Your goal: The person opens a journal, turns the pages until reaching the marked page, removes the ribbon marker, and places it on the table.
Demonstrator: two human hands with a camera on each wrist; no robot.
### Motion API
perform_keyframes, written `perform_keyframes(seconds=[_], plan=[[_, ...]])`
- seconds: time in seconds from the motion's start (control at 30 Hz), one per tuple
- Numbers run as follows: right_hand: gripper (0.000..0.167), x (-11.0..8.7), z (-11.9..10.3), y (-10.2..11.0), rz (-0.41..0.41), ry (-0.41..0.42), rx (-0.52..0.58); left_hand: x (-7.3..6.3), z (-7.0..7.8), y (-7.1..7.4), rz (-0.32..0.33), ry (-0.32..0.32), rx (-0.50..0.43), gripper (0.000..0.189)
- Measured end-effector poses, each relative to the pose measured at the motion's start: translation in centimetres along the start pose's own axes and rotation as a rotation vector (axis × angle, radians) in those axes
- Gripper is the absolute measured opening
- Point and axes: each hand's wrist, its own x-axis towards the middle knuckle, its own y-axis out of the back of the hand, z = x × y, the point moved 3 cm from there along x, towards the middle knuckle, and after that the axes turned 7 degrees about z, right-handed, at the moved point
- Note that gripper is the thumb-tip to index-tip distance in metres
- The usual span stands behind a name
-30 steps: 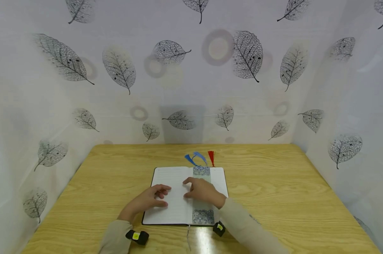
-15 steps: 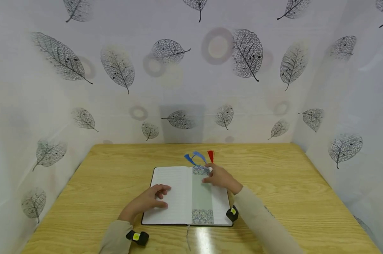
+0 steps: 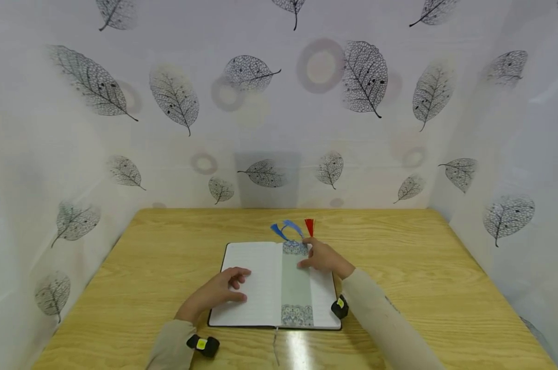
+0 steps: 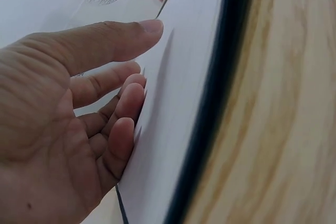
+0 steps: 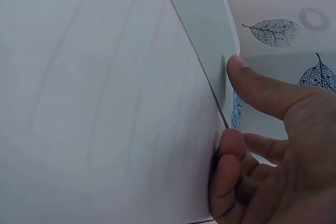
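Note:
An open notebook [image 3: 257, 308] with ruled white pages and a dark cover lies on the table. Along its right page, beside the fold, lies a long pale-green bookmark [image 3: 296, 282] with blue lace patterns at both ends. My right hand [image 3: 326, 258] is at the bookmark's upper right edge. In the right wrist view, the thumb [image 5: 252, 80] touches the bookmark while the other fingers [image 5: 228, 169] rest at the page beside it. My left hand [image 3: 216, 292] rests on the left page, fingers loosely bent, holding nothing; the left wrist view shows its fingertips [image 4: 126, 129] against the paper.
Blue tassels [image 3: 279, 232] and a red tassel [image 3: 309, 226] extend past the notebook's top edge. A thin grey ribbon [image 3: 275, 347] hangs from its bottom edge onto the wooden table [image 3: 413, 267]. A leaf-patterned curtain [image 3: 371, 144] surrounds the table at the back and sides.
My right hand has moved from over the middle of the bookmark up and right to its upper right edge, uncovering its green middle. My left hand has stayed on the left page.

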Motion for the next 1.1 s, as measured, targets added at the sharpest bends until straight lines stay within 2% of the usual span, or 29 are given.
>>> perform_keyframes(seconds=[0.17, 0.7, 1.1], plan=[[0.08, 0.14, -0.12, -0.03, 0.004, -0.008, -0.016, 0.01, 0.27, 0.0, 0.017, -0.02, 0.023, 0.056], [0.083, 0.63, 0.1, 0.23, -0.01, -0.056, -0.029, 0.01, 0.42, 0.03, 0.025, -0.011, 0.052, 0.056], [0.08, 0.31, 0.34, 0.07, 0.001, -0.035, 0.0, -0.18, 0.49, -0.09, 0.021, -0.004, 0.037, 0.056]])
